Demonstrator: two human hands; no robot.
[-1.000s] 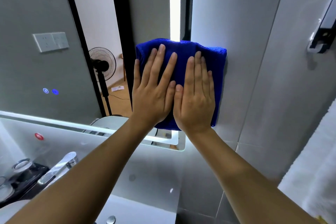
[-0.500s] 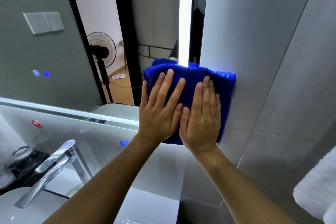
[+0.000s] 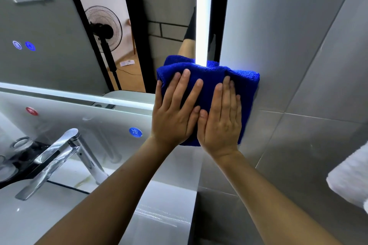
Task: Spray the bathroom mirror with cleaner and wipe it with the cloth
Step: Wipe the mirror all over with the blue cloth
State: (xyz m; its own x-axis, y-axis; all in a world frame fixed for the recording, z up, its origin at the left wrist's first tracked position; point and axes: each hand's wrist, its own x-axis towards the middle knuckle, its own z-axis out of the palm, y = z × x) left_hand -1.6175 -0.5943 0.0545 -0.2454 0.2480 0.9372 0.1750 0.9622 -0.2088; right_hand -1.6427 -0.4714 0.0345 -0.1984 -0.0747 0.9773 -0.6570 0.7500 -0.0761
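Both flat, the left hand (image 3: 175,113) and right hand (image 3: 222,117) press the blue cloth (image 3: 209,83) against the mirror (image 3: 59,26).

Two hands, the left hand (image 3: 174,113) and right hand (image 3: 221,118), are pressing one blue cloth (image 3: 209,81) against one mirror (image 3: 59,55) above one faucet (image 3: 57,155).

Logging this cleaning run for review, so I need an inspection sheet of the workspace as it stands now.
Surface: mirror, lit strips along its right and bottom edges.
Job's things: blue cloth, folded, at the mirror's lower right corner, overlapping the wall tile; spray cleaner not seen.
Clutter: chrome faucet over the basin.
Hands: left hand and right hand, fingers straight, press the cloth flat.
Cables: nothing seen.
Surroundings: white towel at right.
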